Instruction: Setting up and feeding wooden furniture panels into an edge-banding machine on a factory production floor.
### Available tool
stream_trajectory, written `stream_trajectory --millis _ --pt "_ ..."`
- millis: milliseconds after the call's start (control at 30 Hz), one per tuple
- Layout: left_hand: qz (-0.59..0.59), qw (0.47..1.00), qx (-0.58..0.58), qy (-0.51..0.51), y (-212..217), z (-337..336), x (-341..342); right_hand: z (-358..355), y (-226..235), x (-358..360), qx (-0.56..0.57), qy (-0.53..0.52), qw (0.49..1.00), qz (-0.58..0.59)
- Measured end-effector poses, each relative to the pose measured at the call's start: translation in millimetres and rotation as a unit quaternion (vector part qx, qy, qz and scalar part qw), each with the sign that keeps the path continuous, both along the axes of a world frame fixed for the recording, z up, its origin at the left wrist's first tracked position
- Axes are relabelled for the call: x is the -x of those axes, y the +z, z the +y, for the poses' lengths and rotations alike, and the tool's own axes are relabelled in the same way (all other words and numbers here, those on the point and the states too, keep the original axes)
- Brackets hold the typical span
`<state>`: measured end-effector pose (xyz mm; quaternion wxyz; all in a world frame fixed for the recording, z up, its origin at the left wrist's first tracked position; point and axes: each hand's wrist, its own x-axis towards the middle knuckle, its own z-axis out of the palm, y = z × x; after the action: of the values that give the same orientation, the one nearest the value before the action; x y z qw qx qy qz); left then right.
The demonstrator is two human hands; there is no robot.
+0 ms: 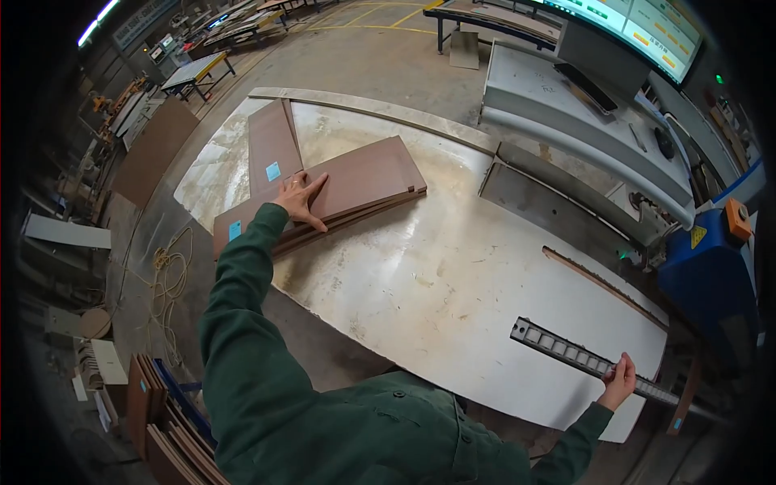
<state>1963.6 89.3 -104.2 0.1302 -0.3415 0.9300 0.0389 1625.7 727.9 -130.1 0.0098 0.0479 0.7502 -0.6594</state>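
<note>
Brown panel stack (368, 176) is running lengthwise near-left to far-right; left hand (298, 202) is resting atop, fingers spread; right hand (619, 383) is curling, grip unclear.

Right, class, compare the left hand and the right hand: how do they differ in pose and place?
Pose: the left hand has its fingers spread, while the right hand has its fingers drawn together.
Place: the left hand lies on the brown panels; the right hand is at the slotted strip, though whether it grips it is unclear.
Shared: both come out of green sleeves.
</note>
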Motion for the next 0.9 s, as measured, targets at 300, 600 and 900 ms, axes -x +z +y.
stream_trajectory --millis 300,600,900 --pt "0.073 0.990 0.094 -0.082 49.3 99.0 20.1 -9.9 17.0 -36.4 -0.021 0.081 0.996 0.022" --pt "0.360 0.873 -0.272 -0.185 207.3 273.4 97.0 -47.5 76.6 -92.6 0.011 0.383 0.917 0.113" --pt "0.562 0.556 -0.598 -0.132 242.3 396.1 209.5 62.8 67.5 -94.6 -0.100 0.378 0.859 0.331"
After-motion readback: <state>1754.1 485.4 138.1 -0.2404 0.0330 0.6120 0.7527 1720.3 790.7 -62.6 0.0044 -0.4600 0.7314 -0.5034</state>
